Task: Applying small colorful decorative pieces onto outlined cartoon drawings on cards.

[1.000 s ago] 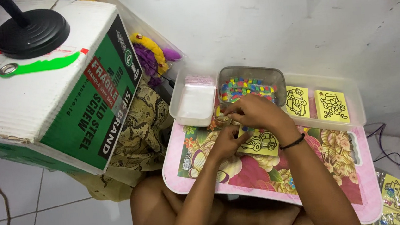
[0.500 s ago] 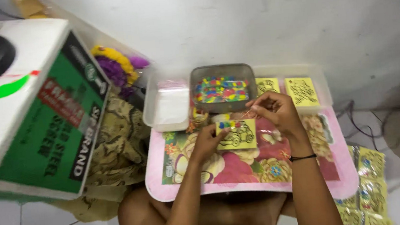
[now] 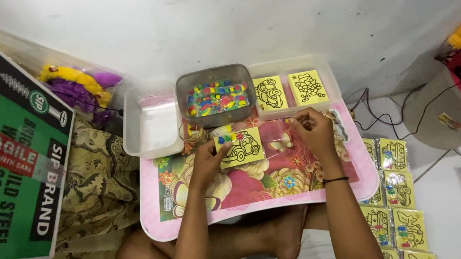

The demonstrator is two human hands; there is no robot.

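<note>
My left hand (image 3: 209, 160) holds the lower left corner of a small yellow card with a car outline (image 3: 240, 147), which lies on a pink lap tray with a flower print (image 3: 259, 199). A few coloured bits sit on the card's top left. My right hand (image 3: 314, 130) hovers to the right of the card with its fingertips pinched together; whether something small is between them I cannot tell. Just behind the card stands a grey tub of small coloured pieces (image 3: 216, 96).
A clear box (image 3: 297, 89) with two yellow cards stands at the back right, an empty clear lid (image 3: 151, 128) at the back left. A large green and white carton (image 3: 11, 160) stands to the left. Packed yellow cards (image 3: 396, 198) lie on the floor to the right.
The view has shifted left and downward. My right hand moved from over the tub and card to the right of the card. My left hand still holds the card.
</note>
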